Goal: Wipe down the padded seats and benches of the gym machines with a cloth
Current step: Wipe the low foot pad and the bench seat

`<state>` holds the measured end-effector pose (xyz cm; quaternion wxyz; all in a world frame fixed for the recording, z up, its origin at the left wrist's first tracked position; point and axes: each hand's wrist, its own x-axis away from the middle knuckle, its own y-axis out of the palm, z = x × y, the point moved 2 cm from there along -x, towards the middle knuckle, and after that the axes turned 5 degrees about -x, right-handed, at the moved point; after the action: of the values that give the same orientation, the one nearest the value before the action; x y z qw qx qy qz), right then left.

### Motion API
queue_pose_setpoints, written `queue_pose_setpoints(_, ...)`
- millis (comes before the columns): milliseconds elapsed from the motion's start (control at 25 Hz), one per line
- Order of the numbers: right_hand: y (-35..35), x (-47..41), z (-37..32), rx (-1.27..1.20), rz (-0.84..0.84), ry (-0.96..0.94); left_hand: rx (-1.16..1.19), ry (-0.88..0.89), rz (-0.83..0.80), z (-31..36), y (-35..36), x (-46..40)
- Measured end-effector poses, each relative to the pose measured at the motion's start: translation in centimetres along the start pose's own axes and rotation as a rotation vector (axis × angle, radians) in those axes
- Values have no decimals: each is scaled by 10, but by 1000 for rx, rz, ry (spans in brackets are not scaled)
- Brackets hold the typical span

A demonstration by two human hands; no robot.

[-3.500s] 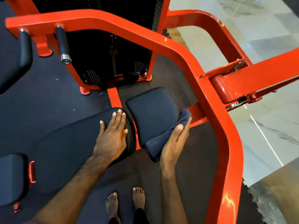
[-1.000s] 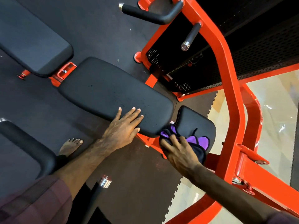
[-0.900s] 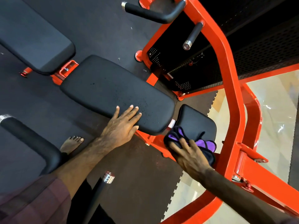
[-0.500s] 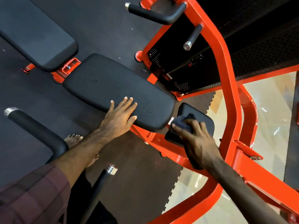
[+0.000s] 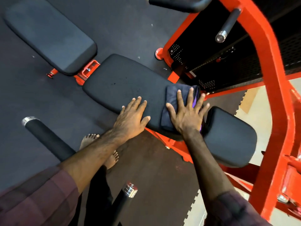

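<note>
head view: my right hand [image 5: 187,115] lies flat, fingers [image 5: 180,98] spread and released, pressing the dark cloth [image 5: 172,97] onto the right end of the long centre pad [image 5: 120,85]. the cloth is pinned under the palm, not gripped; a purple strip of it shows beside my fingers. my left hand [image 5: 132,116] rests flat and empty on the near edge of the same pad, just beside the cloth, fingers also released.

progress, as a judgement: wiping of the long centre pad is at its start, since the cloth covers only one end and dark specks are visible toward the middle. the small seat pad [image 5: 231,136], touching-close on the right, carries no cloth; i cannot tell whether it is clean. the upper-left pad [image 5: 48,35] lies apart across the red bracket [image 5: 88,70] and appears to be pending.
</note>
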<state>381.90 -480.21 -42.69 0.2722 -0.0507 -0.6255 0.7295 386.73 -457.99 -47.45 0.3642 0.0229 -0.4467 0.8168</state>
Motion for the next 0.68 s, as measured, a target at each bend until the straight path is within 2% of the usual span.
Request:
queue_pose_setpoints(80, 3, 14, -19, 46, -26, -100, -25, 13, -50, 0, 6, -5)
queue_pose_setpoints(160, 6, 42, -7, 100, 1, -185, -23, 12, -78, -5, 10, -7)
queue_pose_setpoints(280, -1, 40, 25, 71, 58, -6, 1, -11, -115, -12, 16, -7)
queue_pose_setpoints(360, 0, 8, 10, 54, 78, 97, -59, -24, -120, -9, 24, -6)
queue_pose_setpoints(480, 6, -4, -30, 54, 4, -16, -82, -38, -96, -4, 29, -8)
queue_pose_setpoints(560, 15, 25, -22, 117, -3, -160, -54, -43, -84, -5, 26, -8)
queue_pose_setpoints(600, 14, 39, -12, 118, -10, -176, -48, -48, -79, -6, 24, -7)
queue_pose_setpoints(680, 8, 41, 5, 102, -18, -88, -54, -47, -89, -2, 21, -7)
